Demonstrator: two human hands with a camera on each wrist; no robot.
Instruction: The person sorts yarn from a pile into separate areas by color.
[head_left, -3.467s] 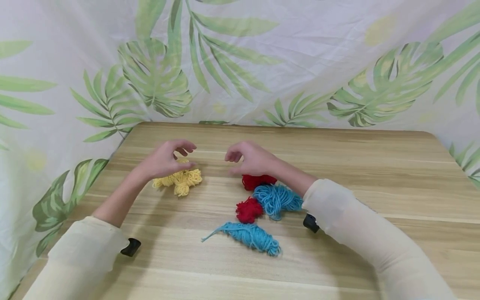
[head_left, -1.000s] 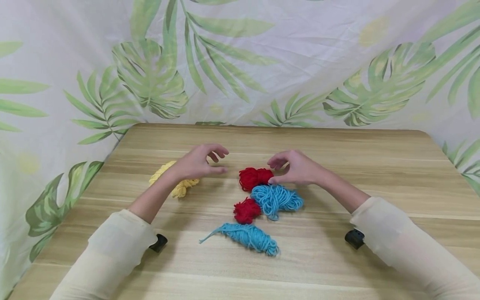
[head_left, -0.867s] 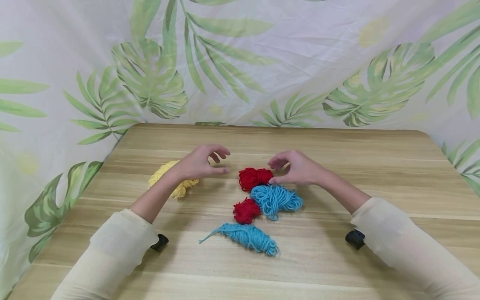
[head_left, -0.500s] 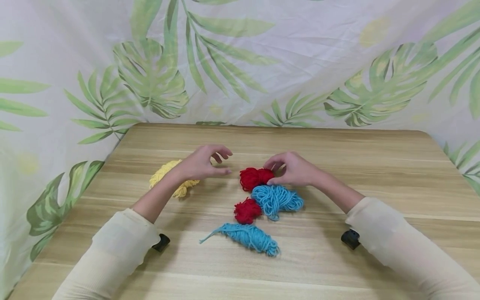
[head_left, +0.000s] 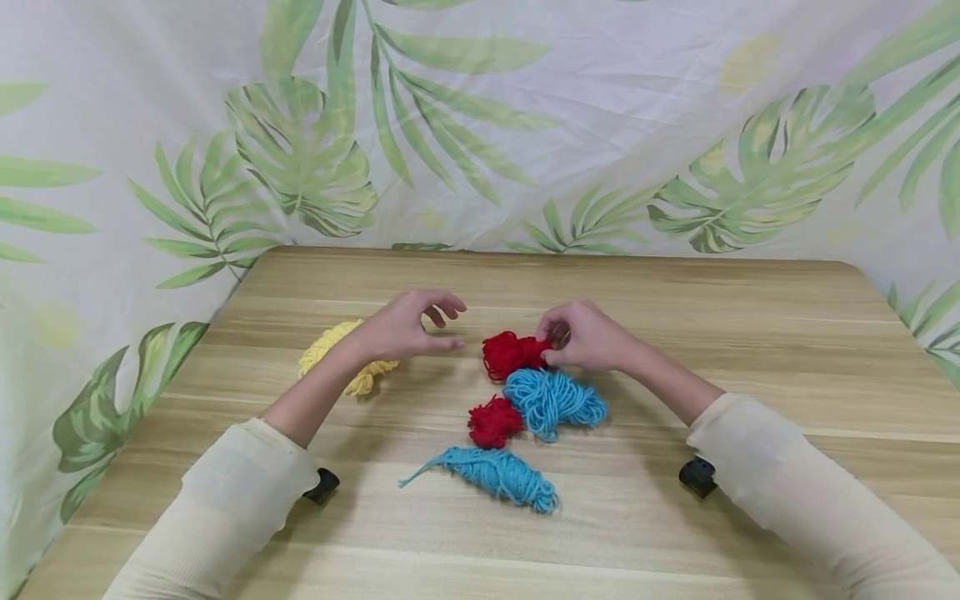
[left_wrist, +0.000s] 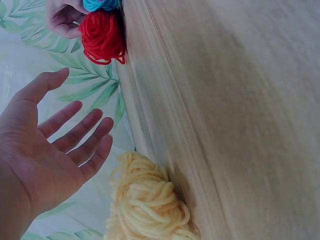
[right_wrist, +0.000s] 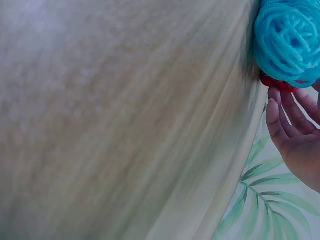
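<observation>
My right hand (head_left: 587, 337) pinches the right end of a red yarn bundle (head_left: 510, 353) between thumb and fingers. In the right wrist view, a blue yarn bundle (right_wrist: 287, 45) hides most of that red yarn, and the fingertips reach in behind it. My left hand (head_left: 401, 325) hangs over the table left of the red bundle, its fingers spread and holding nothing. Behind the left forearm lies a yellow yarn bundle (head_left: 321, 346), partly covered. In the left wrist view, the yellow yarn (left_wrist: 147, 202) sits below the open palm (left_wrist: 47, 165).
Just in front of the gripped red bundle lies a looped blue yarn bundle (head_left: 553, 402), with a smaller red one (head_left: 493, 422) against its left side. Nearest the person is a long blue bundle (head_left: 498, 477) with a loose tail. A leaf-print cloth (head_left: 480, 125) hangs behind the wooden table (head_left: 675, 292).
Both hands have moved right from their earlier places. The right fingers have come together on the red bundle's end, and that bundle has shifted slightly right. The left hand leaves the yellow yarn behind.
</observation>
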